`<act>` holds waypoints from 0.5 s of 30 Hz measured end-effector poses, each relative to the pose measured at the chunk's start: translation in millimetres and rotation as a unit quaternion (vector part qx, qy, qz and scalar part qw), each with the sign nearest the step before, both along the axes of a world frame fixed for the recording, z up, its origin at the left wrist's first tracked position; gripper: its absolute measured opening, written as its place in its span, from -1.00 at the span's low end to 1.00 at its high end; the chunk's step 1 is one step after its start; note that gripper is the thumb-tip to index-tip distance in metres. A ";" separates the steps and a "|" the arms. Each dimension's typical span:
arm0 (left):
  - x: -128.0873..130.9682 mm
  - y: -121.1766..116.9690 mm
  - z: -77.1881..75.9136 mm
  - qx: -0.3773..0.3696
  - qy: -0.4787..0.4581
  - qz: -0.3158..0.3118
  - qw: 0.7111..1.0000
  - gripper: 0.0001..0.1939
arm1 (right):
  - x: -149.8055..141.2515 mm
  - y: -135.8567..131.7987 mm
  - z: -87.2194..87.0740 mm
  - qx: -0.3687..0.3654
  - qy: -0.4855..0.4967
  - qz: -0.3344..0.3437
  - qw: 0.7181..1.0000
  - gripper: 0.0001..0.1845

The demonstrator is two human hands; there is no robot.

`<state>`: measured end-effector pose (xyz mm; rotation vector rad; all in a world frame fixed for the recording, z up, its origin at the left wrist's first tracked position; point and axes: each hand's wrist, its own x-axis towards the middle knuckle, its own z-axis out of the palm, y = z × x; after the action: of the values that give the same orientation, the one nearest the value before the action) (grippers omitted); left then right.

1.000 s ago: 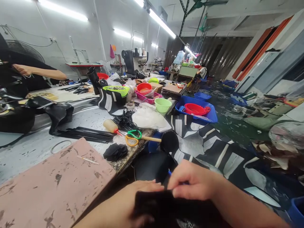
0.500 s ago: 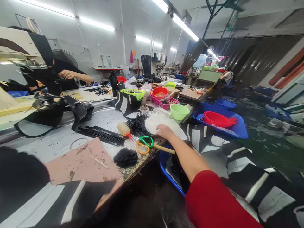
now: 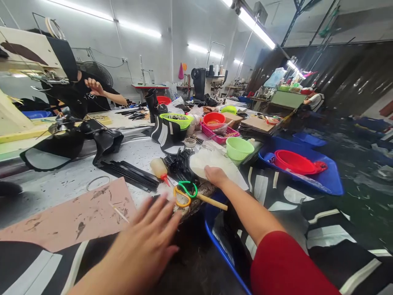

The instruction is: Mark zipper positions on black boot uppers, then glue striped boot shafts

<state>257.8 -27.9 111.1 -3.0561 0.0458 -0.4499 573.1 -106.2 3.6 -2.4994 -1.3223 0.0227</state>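
On our black-spotted grey counter [image 3: 138, 149], the thin, flat white sheet pile [image 3: 208, 158] lies by the edge; a hard tug could spill it. Our left hand [image 3: 146, 231] spreads wide; whether our right hand [image 3: 215, 175], at the pile, pinches, we cannot tell.

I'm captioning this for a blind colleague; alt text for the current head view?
A person's right hand is at the edge of white material on a cluttered worktable; their open, blurred left hand is near green-and-orange-handled scissors.
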 end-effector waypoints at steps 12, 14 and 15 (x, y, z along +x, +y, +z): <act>204.9 12.2 -67.5 0.032 0.186 0.013 0.982 -0.49 | 34.1 6.8 -20.9 0.424 0.322 -0.167 0.830 -0.89; 204.9 13.4 -71.8 0.030 0.187 0.014 0.982 -0.52 | 34.9 13.4 -23.8 0.493 0.380 -0.169 0.764 -0.88; 204.4 14.2 -74.0 0.026 0.187 0.014 0.982 -0.52 | 35.6 16.6 -23.9 0.522 0.405 -0.168 0.731 -0.87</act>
<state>462.1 -13.7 37.0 -3.0367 0.0301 0.1302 608.7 -89.6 -20.3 -1.3750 -0.2881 0.2009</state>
